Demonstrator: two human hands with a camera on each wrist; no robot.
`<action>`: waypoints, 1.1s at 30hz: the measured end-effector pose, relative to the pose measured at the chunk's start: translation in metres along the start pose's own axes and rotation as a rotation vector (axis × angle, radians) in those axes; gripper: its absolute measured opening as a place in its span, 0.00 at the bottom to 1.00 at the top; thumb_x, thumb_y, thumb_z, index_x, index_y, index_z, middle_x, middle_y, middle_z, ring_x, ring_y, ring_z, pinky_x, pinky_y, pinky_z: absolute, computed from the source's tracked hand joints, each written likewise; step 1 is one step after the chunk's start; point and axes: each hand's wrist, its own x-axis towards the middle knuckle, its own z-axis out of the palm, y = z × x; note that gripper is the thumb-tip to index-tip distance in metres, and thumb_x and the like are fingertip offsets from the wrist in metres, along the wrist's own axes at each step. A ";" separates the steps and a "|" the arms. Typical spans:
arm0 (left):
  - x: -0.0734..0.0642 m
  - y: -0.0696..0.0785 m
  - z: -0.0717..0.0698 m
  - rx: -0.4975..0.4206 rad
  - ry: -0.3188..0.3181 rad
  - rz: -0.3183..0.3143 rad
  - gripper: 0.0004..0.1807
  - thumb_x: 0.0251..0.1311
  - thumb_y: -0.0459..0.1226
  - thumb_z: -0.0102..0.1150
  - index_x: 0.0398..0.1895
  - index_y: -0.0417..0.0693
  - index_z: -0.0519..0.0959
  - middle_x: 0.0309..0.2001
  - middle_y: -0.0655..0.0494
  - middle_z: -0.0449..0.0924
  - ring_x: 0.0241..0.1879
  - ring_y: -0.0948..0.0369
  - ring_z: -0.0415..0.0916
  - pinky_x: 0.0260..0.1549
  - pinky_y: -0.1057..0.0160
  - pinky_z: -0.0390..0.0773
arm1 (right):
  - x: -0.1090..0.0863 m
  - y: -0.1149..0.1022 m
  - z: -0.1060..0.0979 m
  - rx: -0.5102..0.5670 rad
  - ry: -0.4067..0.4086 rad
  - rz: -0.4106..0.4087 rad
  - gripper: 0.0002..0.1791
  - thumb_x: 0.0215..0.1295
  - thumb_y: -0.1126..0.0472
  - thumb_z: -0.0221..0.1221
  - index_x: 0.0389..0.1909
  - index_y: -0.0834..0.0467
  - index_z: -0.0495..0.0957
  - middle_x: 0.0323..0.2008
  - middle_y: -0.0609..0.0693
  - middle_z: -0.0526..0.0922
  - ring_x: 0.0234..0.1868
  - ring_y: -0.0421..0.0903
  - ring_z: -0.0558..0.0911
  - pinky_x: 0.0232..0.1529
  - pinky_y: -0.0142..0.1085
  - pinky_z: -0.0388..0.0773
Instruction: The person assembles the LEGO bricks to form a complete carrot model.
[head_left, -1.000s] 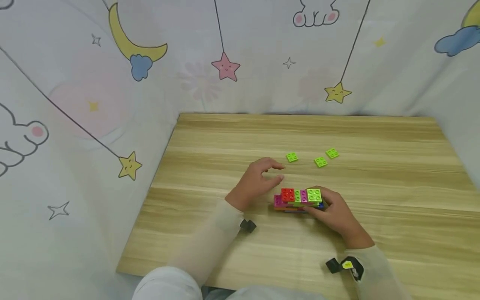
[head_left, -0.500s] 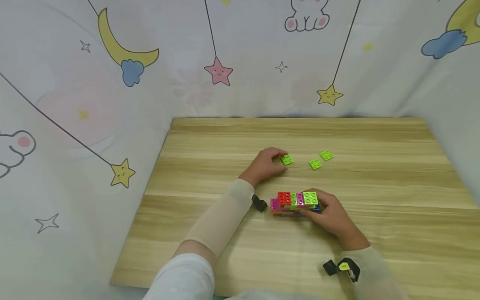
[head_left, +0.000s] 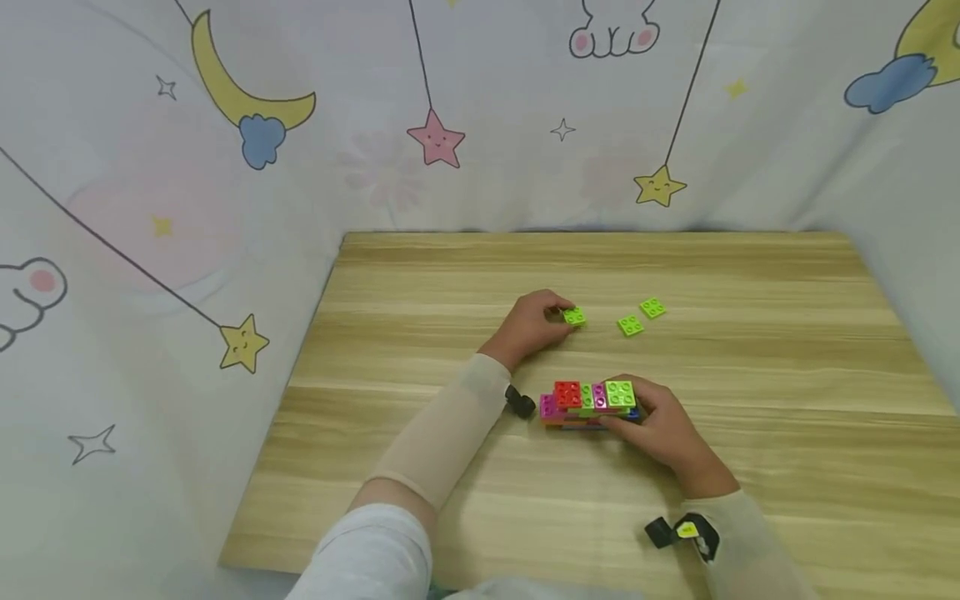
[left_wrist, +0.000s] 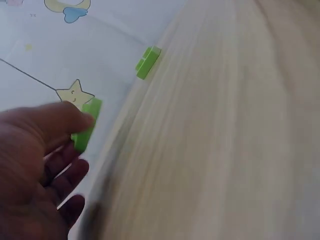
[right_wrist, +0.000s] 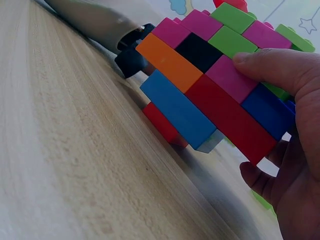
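A lime green toy brick (head_left: pixel 575 316) is pinched between thumb and fingers of my left hand (head_left: pixel 528 329); the left wrist view shows the brick (left_wrist: pixel 89 125) held at the thumb tip. Nearer to me, my right hand (head_left: pixel 663 425) grips the right end of a block build (head_left: pixel 577 394) of stacked coloured bricks. Red, green, pink and lime bricks show on its top. In the right wrist view its side has orange, black, blue and red bricks (right_wrist: pixel 220 110), with the thumb pressed against it. The far-side fingers are partly hidden behind the build.
Two more lime bricks lie on the wooden table (head_left: pixel 750 358), one nearer (head_left: pixel 631 325) and another lime brick (head_left: pixel 652 307) behind it. A printed curtain (head_left: pixel 510 183) hangs along the table's back edge and on both sides.
My left hand has reached forward and to the right, and its fingers have closed on the lime brick. The right hand keeps its grip on the build at about the same spot.
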 end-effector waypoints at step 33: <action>-0.126 0.092 -0.017 0.191 0.096 0.589 0.06 0.57 0.40 0.75 0.37 0.52 0.89 0.43 0.63 0.86 0.47 0.68 0.80 0.55 0.60 0.71 | 0.001 -0.002 0.000 0.018 0.015 -0.030 0.23 0.56 0.73 0.73 0.53 0.59 0.83 0.49 0.51 0.86 0.51 0.34 0.81 0.56 0.23 0.71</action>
